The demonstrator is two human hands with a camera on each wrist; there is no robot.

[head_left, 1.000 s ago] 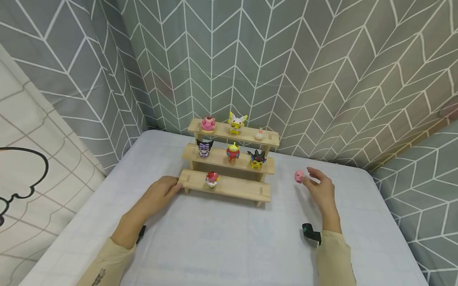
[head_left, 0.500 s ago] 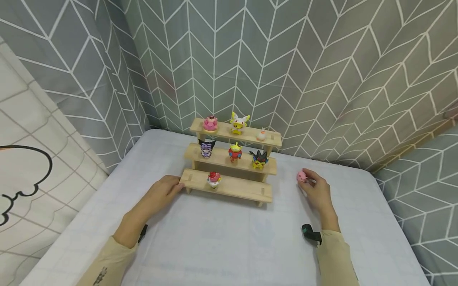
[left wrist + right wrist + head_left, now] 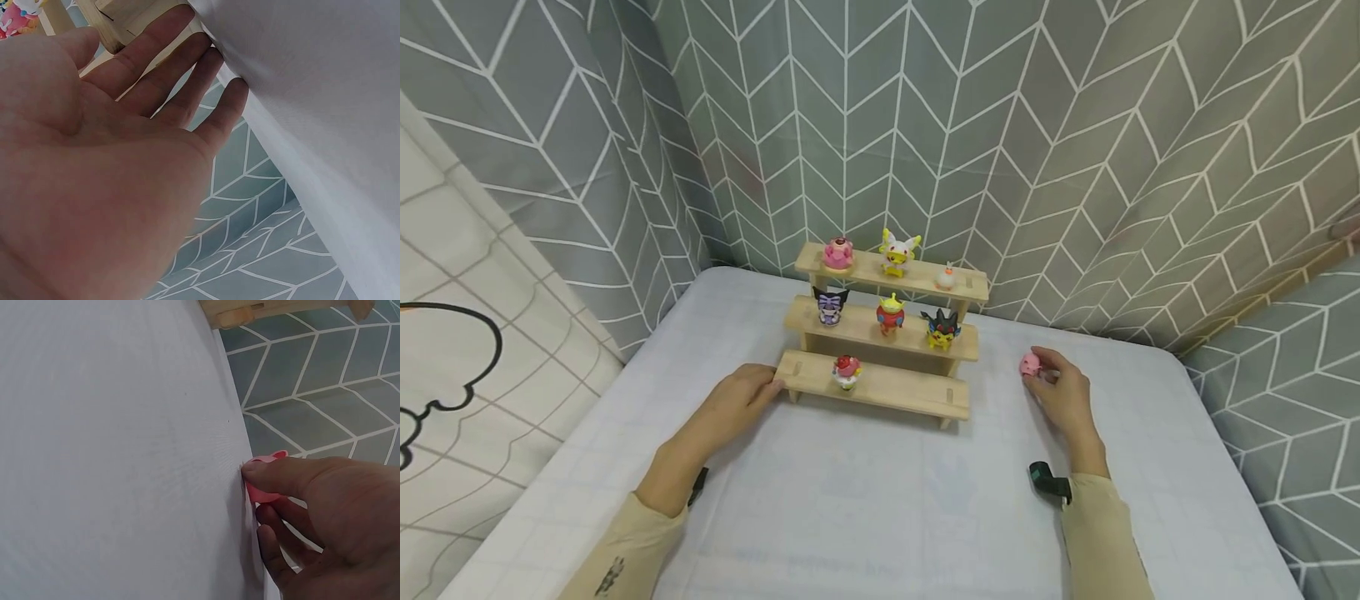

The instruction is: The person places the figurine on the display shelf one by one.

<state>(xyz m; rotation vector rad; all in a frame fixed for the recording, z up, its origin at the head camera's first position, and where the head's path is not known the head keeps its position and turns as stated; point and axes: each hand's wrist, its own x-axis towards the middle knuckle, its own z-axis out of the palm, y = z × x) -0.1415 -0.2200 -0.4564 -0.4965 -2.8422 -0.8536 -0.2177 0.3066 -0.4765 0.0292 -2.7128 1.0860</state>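
In the head view, a three-tier wooden display stand (image 3: 895, 392) bears several small figurines. My left hand (image 3: 741, 400) is at the left end of its lowest step; in the left wrist view the fingers (image 3: 181, 94) lie fairly straight beside the wood, their tips near the white cloth. To the right of the stand my right hand (image 3: 1063, 398) pinches a small pink figurine (image 3: 1030, 364) at the tabletop. The right wrist view shows the thumb over the pink figurine (image 3: 269, 481), hiding part of it. A red-and-white figurine (image 3: 847, 372) stands on the lowest step.
The middle step holds a purple-and-black figurine (image 3: 830, 307), a red figurine with a green head (image 3: 890, 315) and a black-and-yellow one (image 3: 941, 329). On top are a pink (image 3: 838, 254), a white-and-yellow (image 3: 897, 252) and a small white figurine (image 3: 947, 277). Patterned curtains (image 3: 970, 125) hang behind.
My right hand, with its fingers apart beside the pink figurine a second ago, has closed in and now pinches it. The left hand stays at the stand's end.
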